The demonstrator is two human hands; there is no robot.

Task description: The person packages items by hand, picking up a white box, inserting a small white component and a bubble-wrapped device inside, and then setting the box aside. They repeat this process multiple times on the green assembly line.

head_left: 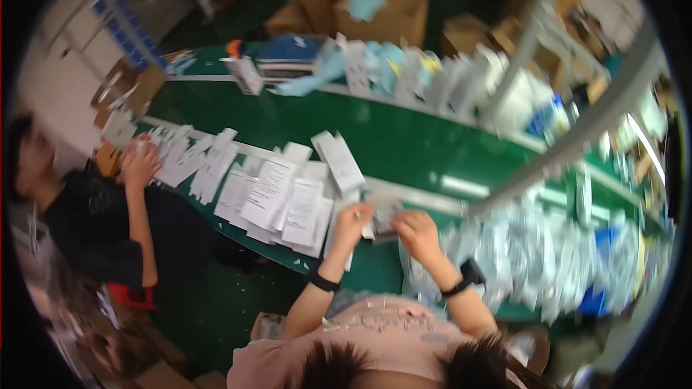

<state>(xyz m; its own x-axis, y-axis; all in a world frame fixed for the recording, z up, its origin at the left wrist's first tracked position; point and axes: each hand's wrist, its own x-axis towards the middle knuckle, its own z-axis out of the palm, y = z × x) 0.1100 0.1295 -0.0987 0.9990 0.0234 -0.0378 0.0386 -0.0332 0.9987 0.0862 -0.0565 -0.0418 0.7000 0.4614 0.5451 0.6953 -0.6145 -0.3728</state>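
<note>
My left hand is closed in a pinch at the table's near edge, just right of a spread of printed white leaflets. What its fingertips hold is too blurred to make out. A short way to the right, my right hand curls its fingers together beside a small greyish, partly see-through item. That item lies between the two hands, and its kind is unclear. Beyond my left hand, a white box rests slantwise at the belt's edge. Clear plastic bags are heaped right of my right hand.
A green conveyor belt runs across beyond the hands. At left, a co-worker handles white papers. A grey metal post slants over the right side. Packed pouches and cardboard boxes line the far side.
</note>
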